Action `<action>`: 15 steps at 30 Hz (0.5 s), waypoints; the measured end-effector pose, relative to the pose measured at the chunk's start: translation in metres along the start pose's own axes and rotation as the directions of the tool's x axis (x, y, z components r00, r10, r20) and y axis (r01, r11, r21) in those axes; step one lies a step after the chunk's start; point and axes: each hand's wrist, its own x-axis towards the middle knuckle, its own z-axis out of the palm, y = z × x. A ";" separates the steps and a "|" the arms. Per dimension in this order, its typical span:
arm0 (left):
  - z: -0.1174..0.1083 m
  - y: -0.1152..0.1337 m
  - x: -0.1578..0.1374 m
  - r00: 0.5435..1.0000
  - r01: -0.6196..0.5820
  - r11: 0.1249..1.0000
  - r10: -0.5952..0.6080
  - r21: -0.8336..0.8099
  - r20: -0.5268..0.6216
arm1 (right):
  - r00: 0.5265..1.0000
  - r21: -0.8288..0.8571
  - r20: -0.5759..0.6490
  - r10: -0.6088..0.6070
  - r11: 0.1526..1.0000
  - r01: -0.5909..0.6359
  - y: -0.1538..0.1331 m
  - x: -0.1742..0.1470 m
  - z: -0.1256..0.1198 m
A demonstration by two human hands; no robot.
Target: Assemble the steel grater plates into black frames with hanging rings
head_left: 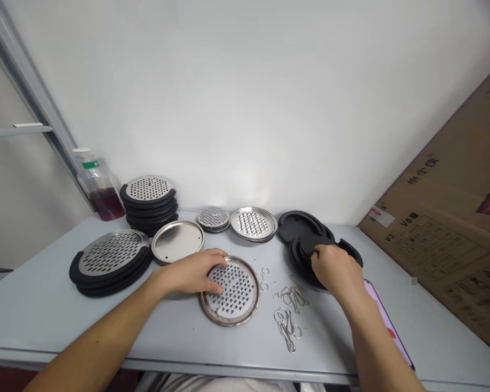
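My left hand point(198, 272) reaches over the left side of a round metal dish with a rolled rim point(228, 322). Its thumb and fingers are spread apart, touching a perforated metal grater disc point(239, 288) that lies in the dish. At the right, my right hand point(337, 267) is closed on a flat black disc point(310, 243), held tilted over a pile of black round holders with raised curved rims point(298, 226). Its fingertips are partly hidden. Between the hands lie loose metal clips point(296, 296) and split rings point(264, 285).
Stacked black-rimmed grater discs point(110, 256) and a taller stack point(149, 196) stand left. Behind are a shiny metal dish point(177, 242), small grater discs point(213, 216) and larger ones point(253, 224). A bottle of red liquid point(106, 201), a phone point(386, 321) and a cardboard box point(445, 234) flank them.
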 end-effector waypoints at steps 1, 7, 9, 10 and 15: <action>0.000 0.000 0.000 1.000 0.000 1.000 0.000 0.000 0.000 | 1.000 -0.003 -0.008 0.008 1.000 -0.008 0.000 -0.001 -0.001; 0.000 0.000 0.000 1.000 -0.004 1.000 0.004 -0.005 0.006 | 0.997 -0.016 -0.075 0.029 0.999 -0.030 -0.002 -0.004 -0.012; 0.001 0.000 0.000 1.000 -0.009 1.000 0.009 -0.009 -0.001 | 0.995 -0.014 -0.097 0.029 0.999 -0.031 -0.003 -0.007 -0.016; 0.001 0.000 0.001 1.000 -0.011 1.000 0.011 -0.011 -0.007 | 0.993 -0.011 -0.112 0.025 1.000 -0.026 -0.004 -0.009 -0.018; 0.004 0.002 0.003 0.998 -0.040 0.999 0.039 -0.026 -0.045 | 0.975 0.107 -0.221 -0.035 0.992 0.060 -0.013 -0.029 -0.032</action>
